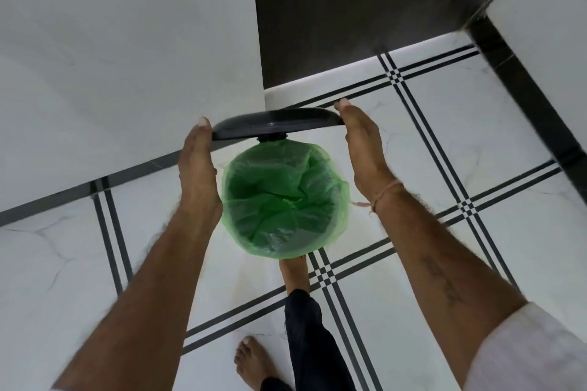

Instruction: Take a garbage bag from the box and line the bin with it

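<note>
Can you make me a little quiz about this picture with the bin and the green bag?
1. True or false: the green bag is already inside the bin, with its edge folded over the rim.
2. What do the left hand and the right hand touch? A) the green bag B) the dark lid C) the floor
3. Fill in: the lid stands ____ above the bin's mouth, open or shut?

Key: 1 true. 2 B, one flat hand on each side edge of the lid. 3 open; you can see right down into the bag.
</note>
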The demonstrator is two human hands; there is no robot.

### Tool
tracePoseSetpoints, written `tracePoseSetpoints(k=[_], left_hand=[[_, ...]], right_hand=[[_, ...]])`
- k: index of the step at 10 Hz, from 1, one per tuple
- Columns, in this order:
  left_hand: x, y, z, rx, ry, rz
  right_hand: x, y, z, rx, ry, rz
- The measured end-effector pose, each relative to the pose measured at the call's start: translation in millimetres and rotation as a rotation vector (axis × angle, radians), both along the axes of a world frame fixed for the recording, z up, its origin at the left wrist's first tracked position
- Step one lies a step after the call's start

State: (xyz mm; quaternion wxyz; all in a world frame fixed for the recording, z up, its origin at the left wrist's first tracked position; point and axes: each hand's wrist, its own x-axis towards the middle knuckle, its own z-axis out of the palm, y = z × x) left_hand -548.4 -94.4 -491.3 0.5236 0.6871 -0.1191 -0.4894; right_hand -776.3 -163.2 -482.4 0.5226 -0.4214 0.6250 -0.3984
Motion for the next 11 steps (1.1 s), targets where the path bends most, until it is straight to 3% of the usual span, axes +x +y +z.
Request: tracePoseSetpoints(k=[3, 5, 8, 9, 11], left_hand=[[-17, 84, -27, 0.072, -0.277, -0.308], [-38, 122, -73, 0.133, -0.474, -0.358], [-57, 143, -139, 0.211, -0.614, -0.400], [-54, 138, -145, 0.234, -0.645, -0.421], [-43, 136, -83, 0.291, -0.661, -0.457]], right_hand=[[-19, 78, -32, 0.065, 0.267, 0.236], [-28, 121, -88, 0.051, 0.411, 0.321], [-39, 132, -155, -0.026, 0.525, 0.425], [-37, 121, -156, -0.017, 0.531, 0.468], [-34, 98, -99, 0.042, 0.621, 0.597]])
